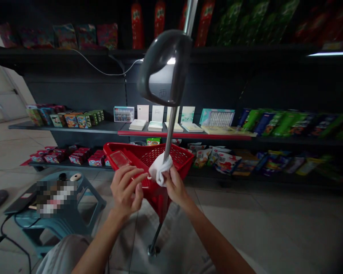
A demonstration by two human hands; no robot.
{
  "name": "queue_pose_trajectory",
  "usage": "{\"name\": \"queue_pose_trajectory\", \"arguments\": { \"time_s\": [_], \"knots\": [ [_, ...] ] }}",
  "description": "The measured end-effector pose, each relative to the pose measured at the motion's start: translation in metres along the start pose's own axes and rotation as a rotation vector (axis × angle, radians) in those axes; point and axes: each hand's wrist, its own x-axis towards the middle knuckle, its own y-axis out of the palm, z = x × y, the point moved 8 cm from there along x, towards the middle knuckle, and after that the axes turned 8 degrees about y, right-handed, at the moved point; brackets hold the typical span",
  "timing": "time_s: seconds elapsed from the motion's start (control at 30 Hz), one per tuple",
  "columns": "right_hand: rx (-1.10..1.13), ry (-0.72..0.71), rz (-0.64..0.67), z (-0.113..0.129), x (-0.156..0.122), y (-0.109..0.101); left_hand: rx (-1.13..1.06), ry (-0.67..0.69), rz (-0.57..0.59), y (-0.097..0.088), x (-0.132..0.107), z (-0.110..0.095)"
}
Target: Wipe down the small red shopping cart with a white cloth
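Note:
My right hand (175,185) grips a white cloth (161,169) that is wrapped around a shiny metal pole (172,127). Just left of the cloth, my left hand (128,187) has its fingers stretched out and apart, with nothing in them. Its fingertips come close to the cloth's edge; whether they touch it I cannot tell. Higher on the pole sits a dark grey loop handle (144,76). The pole rises in front of a red plastic shopping basket (183,156) with perforated walls. Below the basket, a caster (153,250) stands on the tiled floor.
Behind the basket runs a dark shelf unit (217,83) with boxes, books, snack bags and bottles. A blue-grey plastic stool (74,213) stands at the left, bearing a dark flat device (23,199) and a blurred-out item. A black cable (15,241) hangs beside it.

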Motion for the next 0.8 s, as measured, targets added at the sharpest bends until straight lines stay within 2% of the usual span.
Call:
{"name": "queue_pose_trajectory", "arguments": {
  "time_s": [0.1,0.17,0.23,0.33,0.43,0.57,0.67,0.8],
  "knots": [
    [-0.070,0.019,0.087,-0.011,-0.006,0.022,-0.041,0.051,0.101,0.013,0.006,-0.032],
    [-0.164,-0.013,0.117,-0.020,-0.009,0.033,-0.016,-0.003,0.186,0.024,0.007,-0.036],
    [-0.256,-0.100,0.099,-0.023,-0.011,0.039,0.068,-0.095,0.226,0.030,0.007,-0.030],
    [-0.334,-0.232,0.107,-0.025,-0.011,0.046,0.227,-0.220,0.217,0.029,0.003,-0.012],
    [-0.384,-0.283,0.159,-0.031,-0.009,0.046,0.346,-0.272,0.267,0.031,-0.004,0.006],
    [-0.519,-0.246,0.217,-0.058,-0.002,0.028,0.449,-0.258,0.444,0.035,-0.015,0.032],
    [-0.661,-0.180,0.240,-0.088,0.001,0.001,0.499,-0.250,0.534,0.033,-0.023,0.053],
    [-0.802,-0.113,0.275,-0.122,0.001,-0.041,0.481,-0.223,0.588,0.032,-0.027,0.073]
  ]
}}
